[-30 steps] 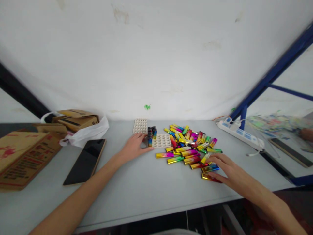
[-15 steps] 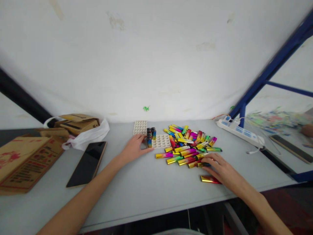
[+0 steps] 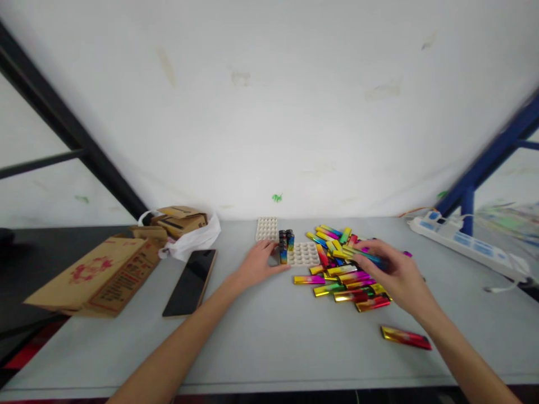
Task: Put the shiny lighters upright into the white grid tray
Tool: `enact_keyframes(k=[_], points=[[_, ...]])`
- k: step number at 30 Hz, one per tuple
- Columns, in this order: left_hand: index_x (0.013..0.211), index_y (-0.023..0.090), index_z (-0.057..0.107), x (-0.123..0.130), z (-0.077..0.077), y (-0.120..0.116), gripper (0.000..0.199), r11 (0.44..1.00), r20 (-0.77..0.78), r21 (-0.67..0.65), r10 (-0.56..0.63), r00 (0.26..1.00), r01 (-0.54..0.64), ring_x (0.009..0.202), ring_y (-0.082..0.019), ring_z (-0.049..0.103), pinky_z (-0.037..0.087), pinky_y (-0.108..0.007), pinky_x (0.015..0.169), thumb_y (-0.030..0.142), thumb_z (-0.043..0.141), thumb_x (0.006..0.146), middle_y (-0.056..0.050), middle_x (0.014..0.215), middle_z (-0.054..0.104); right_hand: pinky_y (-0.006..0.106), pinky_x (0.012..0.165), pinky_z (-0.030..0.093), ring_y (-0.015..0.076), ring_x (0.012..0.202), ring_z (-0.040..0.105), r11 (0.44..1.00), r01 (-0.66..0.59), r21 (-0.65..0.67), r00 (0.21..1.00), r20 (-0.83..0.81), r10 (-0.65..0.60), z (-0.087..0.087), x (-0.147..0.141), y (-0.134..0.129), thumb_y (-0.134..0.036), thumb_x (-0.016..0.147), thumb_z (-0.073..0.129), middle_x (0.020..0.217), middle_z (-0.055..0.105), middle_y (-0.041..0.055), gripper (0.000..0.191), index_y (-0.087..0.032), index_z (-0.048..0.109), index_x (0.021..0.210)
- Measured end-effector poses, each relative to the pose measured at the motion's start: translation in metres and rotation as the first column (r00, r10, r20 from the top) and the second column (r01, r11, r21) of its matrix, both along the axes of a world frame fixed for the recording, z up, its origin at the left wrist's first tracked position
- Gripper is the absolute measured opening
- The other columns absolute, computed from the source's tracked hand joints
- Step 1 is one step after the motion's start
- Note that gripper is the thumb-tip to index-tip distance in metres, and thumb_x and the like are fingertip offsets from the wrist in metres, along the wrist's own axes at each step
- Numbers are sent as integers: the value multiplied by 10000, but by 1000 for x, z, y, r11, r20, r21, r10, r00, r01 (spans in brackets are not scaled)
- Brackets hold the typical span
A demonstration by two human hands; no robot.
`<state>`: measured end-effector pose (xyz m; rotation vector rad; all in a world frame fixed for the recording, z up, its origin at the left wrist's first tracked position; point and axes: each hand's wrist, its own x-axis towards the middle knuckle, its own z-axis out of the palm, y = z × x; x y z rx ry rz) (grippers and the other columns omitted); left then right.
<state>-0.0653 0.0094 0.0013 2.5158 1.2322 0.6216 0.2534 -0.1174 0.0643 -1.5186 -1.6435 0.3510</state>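
Observation:
My left hand point(image 3: 259, 264) steadies the left end of a white tray with rows of round pockets point(image 3: 305, 256), thumb along the front and fingers behind. Beside those fingers, several lighters with black tops point(image 3: 283, 256) stand upright in the tray's left rows. Between the thumb and fingers of my right hand point(image 3: 402, 275) is a yellow-and-blue lighter point(image 3: 368, 255), raised over a pile of shiny coloured lighters point(image 3: 347, 278). The pile lies right of the tray and is partly hidden by that hand. A single gold-and-red lighter point(image 3: 406, 338) lies apart, nearer the front edge.
Behind the tray lies a second white pocketed tray point(image 3: 267, 229). To the left are a phone-like black slab point(image 3: 190, 283), a cardboard box point(image 3: 95, 275), an opened carton point(image 3: 179, 220) and a white plastic bag point(image 3: 196, 238). A power strip point(image 3: 467, 243) with cables lies back right.
My right hand has lifted a lighter from the pile's front and carried it back and left toward the tray. The left hand stays at the tray. The whole view has shifted.

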Motion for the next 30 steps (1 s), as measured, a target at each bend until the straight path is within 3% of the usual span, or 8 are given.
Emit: enact_keyframes(k=[4, 8, 10, 12, 15, 20, 25, 30], points=[[1051, 176, 665, -1, -1, 0, 523, 1000, 9, 3, -4, 1000, 4, 1016, -305, 634, 521, -435, 917, 638, 736, 818, -119, 1075, 671, 293, 565, 467, 188, 638, 585, 992, -126, 24, 953, -276, 128, 18, -40, 36, -663, 902, 625, 699, 637, 23, 492, -179, 696, 849], [1056, 161, 675, 0, -1, 0, 524, 1000, 17, -10, -6, 1000, 6, 1040, -316, 634, 518, -438, 931, 616, 759, 809, -131, 1082, 680, 297, 693, 504, 170, 703, 591, 921, -391, -1, 833, -425, 353, 25, -80, 61, -678, 977, 486, 747, 635, 22, 530, -192, 616, 810], [1088, 164, 679, 0, 0, 0, 523, 1000, 34, -5, -14, 999, 14, 1060, -316, 634, 513, -441, 950, 604, 759, 817, -134, 1101, 685, 303, 727, 515, 164, 708, 601, 859, -512, -7, 741, -509, 438, 20, -97, 68, -648, 991, 489, 745, 627, 9, 474, -198, 600, 887], [1118, 176, 679, 0, 0, -1, 516, 1000, 53, 5, -25, 998, 25, 1078, -312, 633, 508, -440, 964, 595, 754, 827, -133, 1127, 686, 284, 612, 490, 132, 584, 519, 818, -575, 9, 624, -643, 445, 11, -110, 72, -649, 958, 548, 706, 548, -44, 440, -214, 565, 1019], [1117, 179, 678, 0, 0, -1, 523, 1000, 59, 6, -29, 998, 28, 1050, -303, 636, 516, -433, 946, 603, 757, 820, -129, 1111, 688, 225, 461, 322, 86, 481, 302, 811, -585, -14, 523, -771, 364, -6, -122, 75, -696, 879, 620, 647, 358, -104, 494, -233, 526, 1022], [1089, 180, 671, 0, -1, 0, 512, 1000, 38, 5, -27, 999, 26, 1022, -293, 630, 516, -414, 921, 614, 743, 828, -116, 1079, 682, 225, 438, 234, 88, 489, 256, 856, -498, -141, 646, -718, 258, -24, -125, 71, -738, 891, 561, 618, 329, -91, 520, -242, 436, 799], [1089, 181, 665, 0, -2, 2, 517, 999, 20, 23, -30, 999, 30, 1018, -298, 627, 505, -413, 911, 636, 710, 846, -104, 1044, 676, 253, 472, 244, 112, 532, 323, 919, -377, -115, 818, -508, 271, -27, -125, 67, -707, 948, 477, 566, 368, -56, 567, -225, 425, 653], [1073, 186, 664, 0, -1, 1, 504, 999, 26, 18, -33, 999, 32, 1000, -289, 623, 505, -406, 892, 634, 711, 846, -95, 1041, 669, 273, 513, 222, 112, 548, 314, 959, -274, -77, 896, -384, 225, -32, -126, 68, -534, 946, 504, 547, 340, -52, 500, -221, 381, 576]])
